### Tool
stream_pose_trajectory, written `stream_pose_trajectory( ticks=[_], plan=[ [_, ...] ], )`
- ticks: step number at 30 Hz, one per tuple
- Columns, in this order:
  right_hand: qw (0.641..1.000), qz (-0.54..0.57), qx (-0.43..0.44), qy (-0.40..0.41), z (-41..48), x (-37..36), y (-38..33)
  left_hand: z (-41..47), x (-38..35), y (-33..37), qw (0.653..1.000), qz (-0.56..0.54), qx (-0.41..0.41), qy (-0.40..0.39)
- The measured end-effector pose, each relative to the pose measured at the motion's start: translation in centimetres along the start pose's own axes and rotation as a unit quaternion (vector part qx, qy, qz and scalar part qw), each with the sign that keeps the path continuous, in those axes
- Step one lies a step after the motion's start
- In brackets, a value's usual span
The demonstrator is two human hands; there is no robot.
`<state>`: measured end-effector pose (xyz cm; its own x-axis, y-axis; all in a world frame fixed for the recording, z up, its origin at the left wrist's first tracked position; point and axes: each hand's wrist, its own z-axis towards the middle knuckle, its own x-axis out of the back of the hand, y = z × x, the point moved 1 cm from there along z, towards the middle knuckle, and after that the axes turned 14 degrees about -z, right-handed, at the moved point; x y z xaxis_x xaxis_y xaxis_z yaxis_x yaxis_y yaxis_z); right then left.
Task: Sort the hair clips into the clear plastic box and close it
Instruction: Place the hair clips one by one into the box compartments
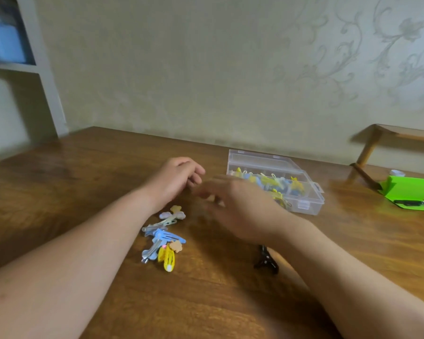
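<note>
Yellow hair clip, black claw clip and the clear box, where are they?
yellow hair clip (168, 259), head view, middle of its yellow body.
black claw clip (266, 260), head view, its dark body below the forearm.
clear plastic box (304, 205), head view, its front wall.

One clear plastic box (301, 192), one black claw clip (266, 260), two hands.

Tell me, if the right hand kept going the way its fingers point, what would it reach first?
Probably the left hand. The right hand is blurred, fingers pointing left toward it, above bare table. Depth is unclear, so it might pass just in front.
</note>
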<state>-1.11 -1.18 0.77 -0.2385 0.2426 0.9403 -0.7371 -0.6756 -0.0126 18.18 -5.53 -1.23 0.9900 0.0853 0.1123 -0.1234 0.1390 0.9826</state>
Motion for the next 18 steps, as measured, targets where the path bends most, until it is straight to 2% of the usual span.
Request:
stream_pose_trajectory(
  ticks=[3, 5, 18],
  plan=[
    [0.996, -0.014, 0.075, -0.050, 0.5, -1.2, -1.5, 0.2, 0.1, 0.0, 1.000, -0.011, 0.006, 0.014],
    [0.993, -0.033, 0.094, -0.057, 0.8, -1.6, -1.9, 0.2, 0.1, 0.2, 1.000, 0.000, 0.004, 0.013],
    [0.996, -0.009, 0.078, -0.036, -0.1, -0.8, -1.6, 0.1, 0.1, 0.3, 1.000, 0.003, 0.007, 0.016]
  ],
)
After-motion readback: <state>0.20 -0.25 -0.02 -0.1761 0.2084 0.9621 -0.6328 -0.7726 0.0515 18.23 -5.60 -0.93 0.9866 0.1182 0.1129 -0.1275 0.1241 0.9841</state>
